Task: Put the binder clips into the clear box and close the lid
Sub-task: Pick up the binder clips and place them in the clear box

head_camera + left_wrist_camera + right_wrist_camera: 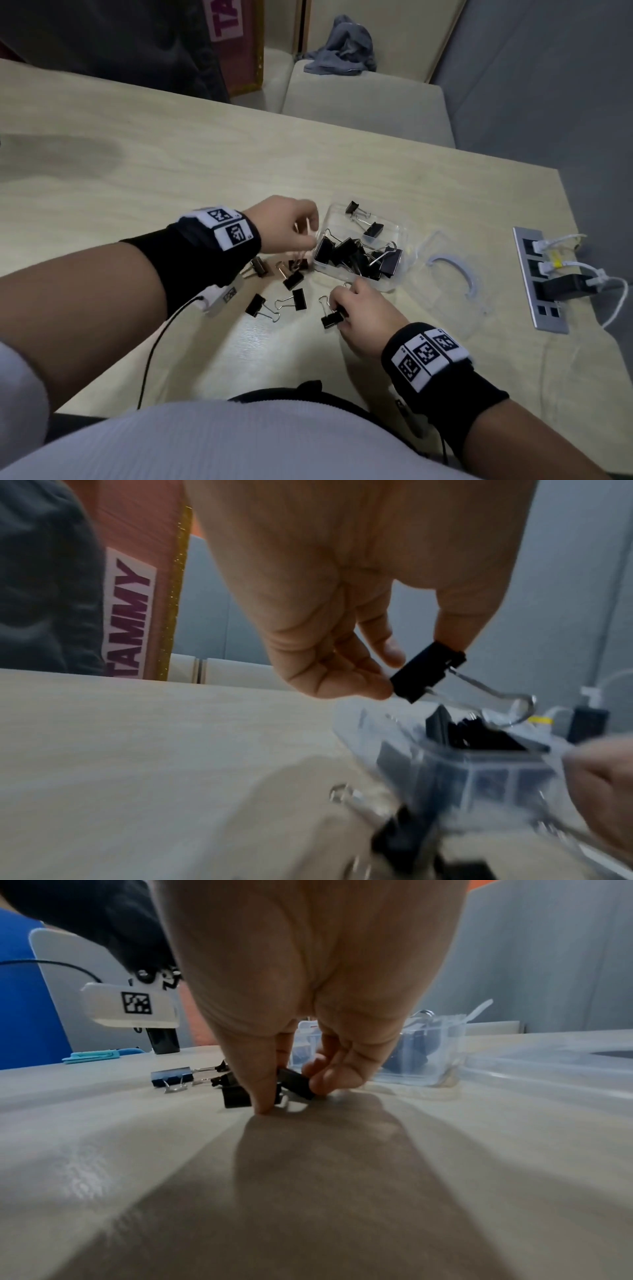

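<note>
**Both hands on clips beside the open box**

The left hand (pixel 342 601) holds one black binder clip (pixel 426 673) in a narrow grip, thumb on one side and fingertips on the other, its silver wire handles pointing out over the near rim of the clear box (pixel 390 236). The clip hangs just above the box, not in it.

The right hand (pixel 359 318) is down at the counter (pixel 171 164), thumb and fingers pinching a second clip (pixel 296 1081) that lies just in front of the box; whether it has left the surface I cannot tell, as the wrist view is blurred there.

The box is thin, glossy, see-through plastic, rectangular with rounded corners, and holds a tangle of matte black clips (pixel 356 255) with bent steel loops. Its lid (pixel 452 284), the same clear plastic, lies flat and open to the right.

Several loose clips (pixel 294 298) are scattered on the counter between the hands, a couple with copper-coloured handles. The counter is pale wood-grain laminate, smooth and faintly shiny.
</note>
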`<state>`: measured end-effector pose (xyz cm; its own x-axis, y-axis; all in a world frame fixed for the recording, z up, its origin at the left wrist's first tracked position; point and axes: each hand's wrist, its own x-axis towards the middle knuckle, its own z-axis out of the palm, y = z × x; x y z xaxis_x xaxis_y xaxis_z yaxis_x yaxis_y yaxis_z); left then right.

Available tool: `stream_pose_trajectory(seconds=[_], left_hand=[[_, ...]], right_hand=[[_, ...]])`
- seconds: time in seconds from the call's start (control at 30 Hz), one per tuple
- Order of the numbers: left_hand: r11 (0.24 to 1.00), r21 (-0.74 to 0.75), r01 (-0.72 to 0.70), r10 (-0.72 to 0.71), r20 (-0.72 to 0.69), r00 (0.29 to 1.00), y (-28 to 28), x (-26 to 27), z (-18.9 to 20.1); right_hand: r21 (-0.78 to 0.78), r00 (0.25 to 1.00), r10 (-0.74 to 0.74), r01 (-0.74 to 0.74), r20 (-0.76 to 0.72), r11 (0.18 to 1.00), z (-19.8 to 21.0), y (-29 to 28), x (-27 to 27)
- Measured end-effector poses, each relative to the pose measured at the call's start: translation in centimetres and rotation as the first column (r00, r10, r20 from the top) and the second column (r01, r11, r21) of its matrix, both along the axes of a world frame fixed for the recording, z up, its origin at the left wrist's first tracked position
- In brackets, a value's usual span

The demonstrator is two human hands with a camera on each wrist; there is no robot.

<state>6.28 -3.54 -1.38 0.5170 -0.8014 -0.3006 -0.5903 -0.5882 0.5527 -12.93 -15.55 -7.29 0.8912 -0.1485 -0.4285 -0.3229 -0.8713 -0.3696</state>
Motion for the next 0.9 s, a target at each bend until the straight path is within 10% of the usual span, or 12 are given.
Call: stream_pose_trajectory(seconds=[0.27,0.53,0.67,0.9], left_hand=[[0.956,-0.133,-0.262,0.260,-0.032,0.965,-5.6,0.7,-0.2],[0.980,-0.093,-0.174,0.178,0.041,0.983,-2.3,0.5,-1.4],[0.985,0.172,-0.020,0.006,0.086,0.996,0.4,0.3,-1.5],[0.829,0.555,0.066,-0.187,0.165,0.968,3.1,-0.6,-2.7]], right_hand=[[0.019,0.996,-0.012,0.010,0.093,1.000,0.0,-0.2,-0.4],[0.239,0.900,-0.324,0.260,0.291,0.936,4.2,-1.4,1.6],[0.290,0.765,-0.511,0.425,0.392,0.858,5.2,-3.5,3.9],[0.012,0.963,-0.096,0.097,0.252,0.995,5.1,-2.1,3.7]])
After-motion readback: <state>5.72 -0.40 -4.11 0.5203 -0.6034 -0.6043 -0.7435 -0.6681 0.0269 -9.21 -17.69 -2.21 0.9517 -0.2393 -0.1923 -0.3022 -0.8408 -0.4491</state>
